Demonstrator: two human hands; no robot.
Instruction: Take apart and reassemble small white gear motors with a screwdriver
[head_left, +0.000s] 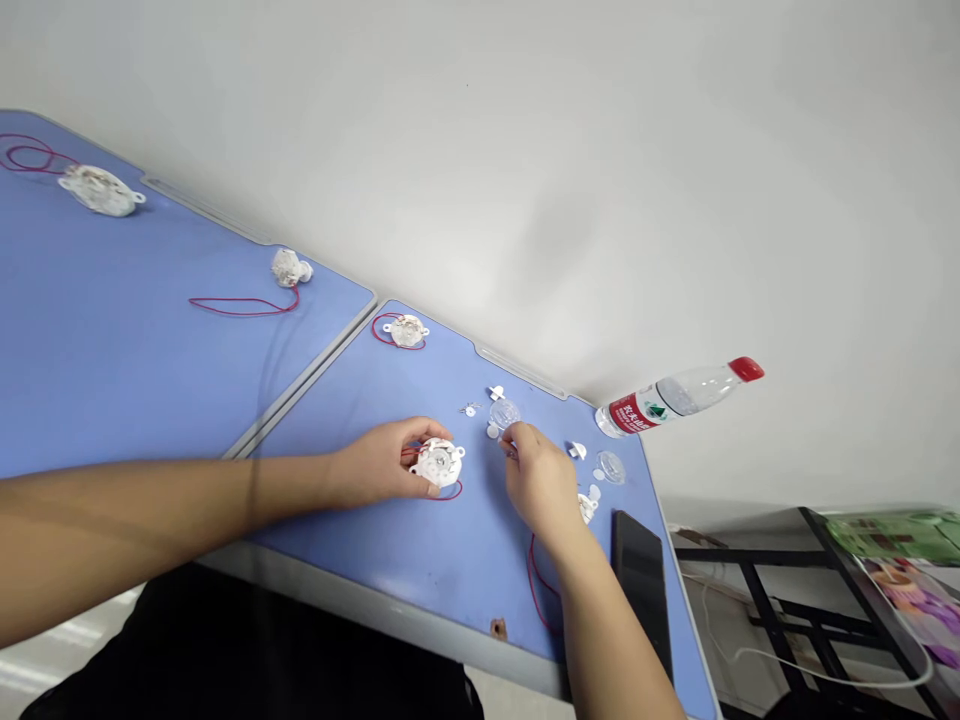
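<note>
My left hand [390, 462] grips a white round housing [440, 464] with side lugs and red wires; its open face, with small parts inside, is turned up. My right hand [538, 475] is closed in a pinch beside a clear plastic disc [506, 413] and a small white disc [492, 431]; what the fingers hold, if anything, I cannot make out. Small metal bits [470, 409] and a small white knob-like part [496, 393] lie behind them. Another white housing [587, 508] is partly hidden by my right hand, and a red wire [541, 590] loops beside that forearm.
Similar housings with red wires sit at the back [407, 331] and farther left [287, 268] on the blue tables. On the right are another clear disc [611, 467], a white knob-like part [577, 450], a black phone [642, 580] and a water bottle [675, 395] by the wall.
</note>
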